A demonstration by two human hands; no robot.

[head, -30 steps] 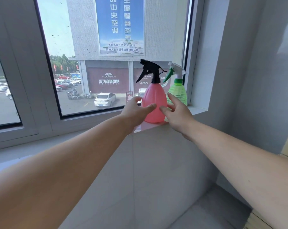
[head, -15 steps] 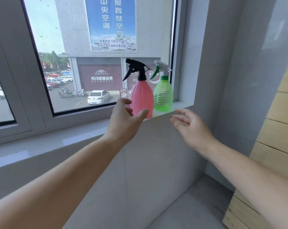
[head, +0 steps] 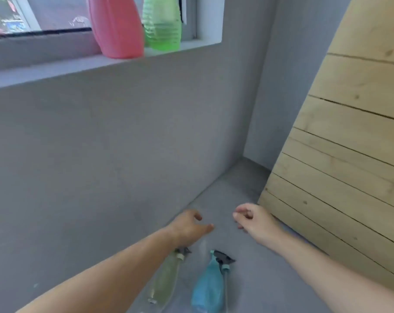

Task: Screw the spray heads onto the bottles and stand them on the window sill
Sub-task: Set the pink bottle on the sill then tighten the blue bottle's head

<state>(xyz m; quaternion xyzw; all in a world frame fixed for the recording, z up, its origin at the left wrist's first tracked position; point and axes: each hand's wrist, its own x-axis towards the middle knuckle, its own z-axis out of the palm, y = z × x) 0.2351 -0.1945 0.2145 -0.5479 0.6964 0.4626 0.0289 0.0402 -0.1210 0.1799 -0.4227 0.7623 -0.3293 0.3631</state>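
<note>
The left hand (head: 190,227) hangs low over the grey floor (head: 234,184) with a wide, slack grip: fingers loosely spread, thumb out to the side, nothing held and nothing touched. The right hand (head: 256,220) is level with it and a little apart, its grip narrower, the fingers loosely curled toward the thumb with nothing between them. Just below and nearer than the left hand, a pale yellow-green bottle (head: 166,279) is down on the floor, partly covered by the left forearm, with a dark spray head (head: 183,252) at its far end. Beside it to the right is a blue bottle (head: 207,288), a dark trigger head (head: 223,258) at its top and a thin tube alongside; the blur hides whether either head is screwed tight. Neither hand touches these two. Well above, a pink bottle (head: 117,28) and a green bottle (head: 162,23) stand upright just beside each other at the right end of the window sill (head: 56,71), their tops cut off by the frame edge. A pale wooden plank panel (head: 349,132) leans at the right, close to the right hand.
</note>
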